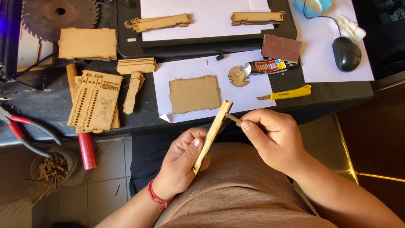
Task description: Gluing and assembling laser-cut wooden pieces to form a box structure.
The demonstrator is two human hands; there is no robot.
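Note:
My left hand (182, 158) grips a thin, long laser-cut wooden strip (212, 133), held edge-up over my lap with its notched top end near the table edge. My right hand (272, 137) pinches a small brown stick (233, 118) whose tip touches the strip's upper edge. A flat notched wooden panel (195, 93) lies on white paper (249, 90) just beyond the hands. A glue tube (270, 66) lies behind it, its nozzle at a small round metal disc (239, 76).
A yellow utility knife (289, 93), a sandpaper block (281, 47), a black mouse (346, 53), stacked wooden parts (136, 65), an engraved wooden panel (95, 101), red-handled pliers (19, 126) and a red cylinder (87, 150) crowd the dark table (50, 107). Tiled floor lies below.

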